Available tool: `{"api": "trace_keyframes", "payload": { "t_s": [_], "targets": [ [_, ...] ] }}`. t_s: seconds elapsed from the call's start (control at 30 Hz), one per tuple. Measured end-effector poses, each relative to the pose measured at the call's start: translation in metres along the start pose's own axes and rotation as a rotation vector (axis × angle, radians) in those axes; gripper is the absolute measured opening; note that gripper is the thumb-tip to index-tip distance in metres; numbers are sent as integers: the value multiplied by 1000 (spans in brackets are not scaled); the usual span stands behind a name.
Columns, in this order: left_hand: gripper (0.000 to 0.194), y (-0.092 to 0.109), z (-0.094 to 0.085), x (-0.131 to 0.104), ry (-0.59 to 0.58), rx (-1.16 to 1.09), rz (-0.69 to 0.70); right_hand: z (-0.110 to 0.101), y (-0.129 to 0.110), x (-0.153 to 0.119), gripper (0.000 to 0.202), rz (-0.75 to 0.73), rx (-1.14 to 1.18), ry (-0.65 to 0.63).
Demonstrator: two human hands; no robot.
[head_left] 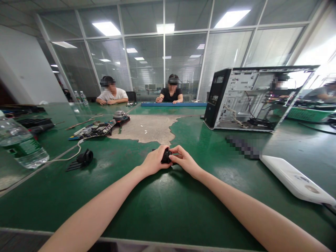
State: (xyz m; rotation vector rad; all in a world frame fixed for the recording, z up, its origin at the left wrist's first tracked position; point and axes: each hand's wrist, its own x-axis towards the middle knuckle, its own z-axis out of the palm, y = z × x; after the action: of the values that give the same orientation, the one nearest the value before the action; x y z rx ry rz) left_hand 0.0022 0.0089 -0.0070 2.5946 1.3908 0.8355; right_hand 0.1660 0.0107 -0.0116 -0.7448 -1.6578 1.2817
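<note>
Just above the green table, a small black round part is held between both hands. My left hand wraps round it from the left, its fingers closed. From the right, my right hand pinches the same part with thumb and fingertips. Most of the part is hidden by the fingers. A similar black part with flat prongs lies on the table to the left.
A circuit board and cooler lie back left, a water bottle far left. An open computer case stands back right, near a white power bank. Two people sit across the table.
</note>
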Motion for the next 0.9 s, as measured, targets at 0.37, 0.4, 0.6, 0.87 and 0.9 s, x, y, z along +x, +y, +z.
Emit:
{"api": "trace_keyframes", "payload": {
  "t_s": [0.37, 0.4, 0.6, 0.87, 0.9],
  "targets": [
    [60, -1, -1, 0, -10, 16, 21, -3, 2, 0, 30, 0, 16, -41],
    [60, -1, -1, 0, -10, 17, 22, -2, 1, 0, 27, -7, 22, -34],
    [60, -1, 1, 0, 1, 15, 24, -1, 2, 1, 25, 24, 13, 10],
    [59, 0, -1, 0, -14, 17, 25, -3, 2, 1, 30, 21, 4, -30],
    [59, 0, -1, 0, -15, 20, 24, -3, 1, 0, 29, 10, 21, -35]
  ]
}}
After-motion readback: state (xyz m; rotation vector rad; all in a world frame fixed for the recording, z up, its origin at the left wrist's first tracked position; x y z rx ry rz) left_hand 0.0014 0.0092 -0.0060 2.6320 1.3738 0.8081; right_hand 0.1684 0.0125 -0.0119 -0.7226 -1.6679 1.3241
